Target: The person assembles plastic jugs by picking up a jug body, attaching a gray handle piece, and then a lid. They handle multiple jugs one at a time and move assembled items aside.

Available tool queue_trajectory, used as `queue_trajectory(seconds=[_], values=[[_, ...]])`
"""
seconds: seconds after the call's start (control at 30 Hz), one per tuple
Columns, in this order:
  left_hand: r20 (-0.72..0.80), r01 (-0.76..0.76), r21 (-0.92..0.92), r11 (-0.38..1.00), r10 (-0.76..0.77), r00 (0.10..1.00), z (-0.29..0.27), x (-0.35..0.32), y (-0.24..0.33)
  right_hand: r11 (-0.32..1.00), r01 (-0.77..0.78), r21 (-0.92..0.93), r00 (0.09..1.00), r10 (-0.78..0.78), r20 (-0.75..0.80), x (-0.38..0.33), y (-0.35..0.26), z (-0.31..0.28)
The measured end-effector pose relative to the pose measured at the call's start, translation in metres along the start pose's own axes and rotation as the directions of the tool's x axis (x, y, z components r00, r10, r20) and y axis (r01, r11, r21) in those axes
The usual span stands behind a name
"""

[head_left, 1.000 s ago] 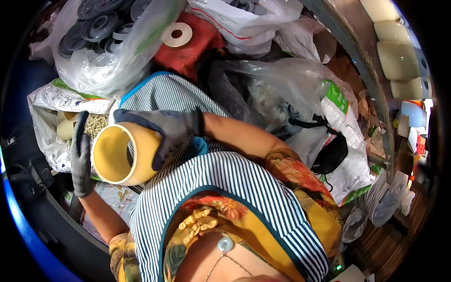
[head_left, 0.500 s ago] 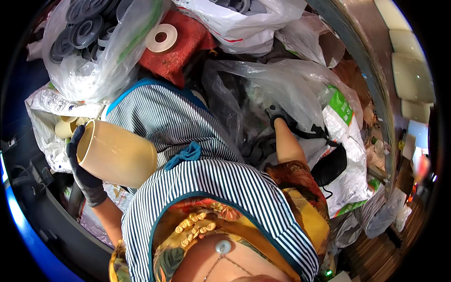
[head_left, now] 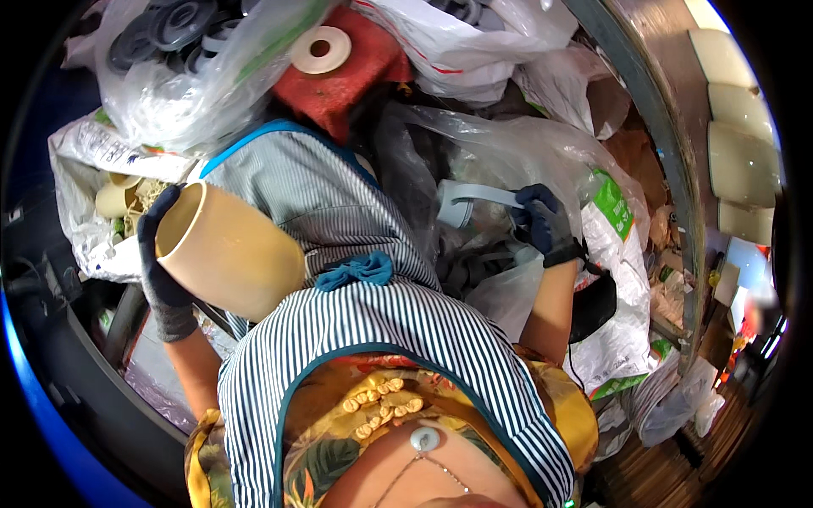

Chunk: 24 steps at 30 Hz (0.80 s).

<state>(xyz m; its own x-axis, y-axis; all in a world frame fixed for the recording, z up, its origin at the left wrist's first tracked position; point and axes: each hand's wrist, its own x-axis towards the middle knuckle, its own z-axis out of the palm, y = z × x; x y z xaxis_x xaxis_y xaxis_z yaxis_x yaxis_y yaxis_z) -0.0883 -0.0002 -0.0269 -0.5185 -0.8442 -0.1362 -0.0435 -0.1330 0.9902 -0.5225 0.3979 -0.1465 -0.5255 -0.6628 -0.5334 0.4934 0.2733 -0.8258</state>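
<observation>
In my gloved left hand (head_left: 163, 271) is a cream plastic jug body (head_left: 241, 252), lying tilted against my striped apron. Its open mouth points left, with my fingers closed on the rim. My gloved right hand (head_left: 540, 222) grips one end of a pale grey plastic handle piece (head_left: 483, 196) that has a curved, cup-like part at its other end. The piece is above an open clear plastic bag (head_left: 508, 140) holding dark grey parts (head_left: 474, 269). A black pouch-like thing (head_left: 593, 306) hangs by my right wrist.
A cream ring (head_left: 321, 50) lies on a red cloth-covered surface (head_left: 339, 97) ahead. Grey lids (head_left: 182, 24) fill a clear bag at far left. A white sack (head_left: 85, 152) with cream pieces stands left. A metal-edged table (head_left: 682, 220) curves along the right.
My right hand has come up out of the clear bag with the grey handle piece. The jug body in my left hand has shifted slightly right.
</observation>
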Motion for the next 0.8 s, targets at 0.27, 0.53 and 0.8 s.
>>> queue_trajectory(seconds=[0.27,0.53,0.8], values=[[-0.021,-0.041,-0.085,0.996,0.040,0.999,0.010,-0.004,0.011,0.629,0.388,0.673,0.801,-0.592,0.092,0.114,-0.054,0.208],[-0.042,-0.136,0.032,0.990,0.137,0.990,-0.004,-0.009,0.005,0.877,0.240,0.416,0.962,-0.272,0.018,0.199,-0.009,0.261],[0.025,-0.217,0.207,0.954,0.216,0.976,-0.007,0.002,-0.005,0.288,0.501,-0.816,0.612,-0.784,0.098,0.213,-0.081,0.303]])
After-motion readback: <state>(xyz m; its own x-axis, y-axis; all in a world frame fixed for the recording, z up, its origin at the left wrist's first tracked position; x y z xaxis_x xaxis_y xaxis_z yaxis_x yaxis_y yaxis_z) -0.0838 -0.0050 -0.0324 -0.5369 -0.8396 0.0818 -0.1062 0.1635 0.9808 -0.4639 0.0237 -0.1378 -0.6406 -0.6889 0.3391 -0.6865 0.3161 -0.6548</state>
